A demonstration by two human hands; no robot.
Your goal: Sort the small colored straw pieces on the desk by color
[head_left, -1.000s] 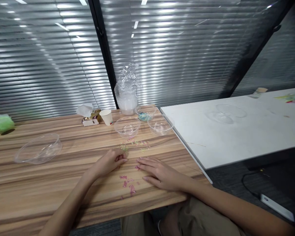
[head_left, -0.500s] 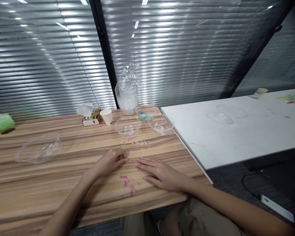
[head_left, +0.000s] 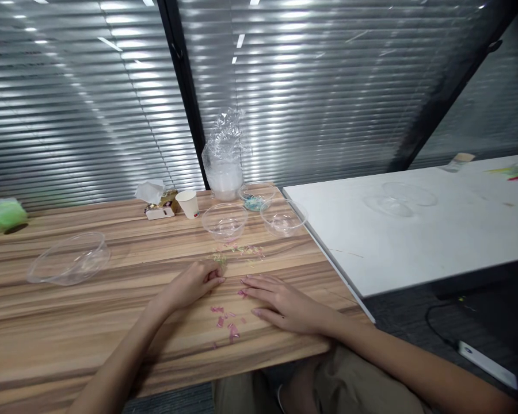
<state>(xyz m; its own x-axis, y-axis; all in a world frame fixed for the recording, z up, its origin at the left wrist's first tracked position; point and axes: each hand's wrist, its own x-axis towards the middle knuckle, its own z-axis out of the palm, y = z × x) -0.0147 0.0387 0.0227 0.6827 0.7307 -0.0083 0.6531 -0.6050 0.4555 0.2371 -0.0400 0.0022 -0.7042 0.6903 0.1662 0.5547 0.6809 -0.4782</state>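
My left hand [head_left: 198, 279] rests on the wooden table with its fingers curled in; whether anything is inside them is hidden. Just beyond its knuckles lies a small heap of yellow-green bits [head_left: 218, 258]. My right hand [head_left: 280, 302] lies flat with fingers stretched out and apart, palm down, a pink piece [head_left: 242, 293] by its fingertips. Between my forearms are scattered pink film-like pieces [head_left: 221, 322]. Farther off, a band of mixed small coloured bits [head_left: 246, 250] lies in front of two clear plastic bowls, one on the left [head_left: 225, 223] and one on the right [head_left: 284, 219].
Behind these stand a clear bowl with blue-green bits [head_left: 254, 202], a plastic-wrapped stack [head_left: 225, 172], a paper cup [head_left: 188, 204] and a tissue box [head_left: 161, 208]. A clear container [head_left: 71, 261] lies at left, a green package [head_left: 2, 214] beyond. A white table [head_left: 435, 241] adjoins at right.
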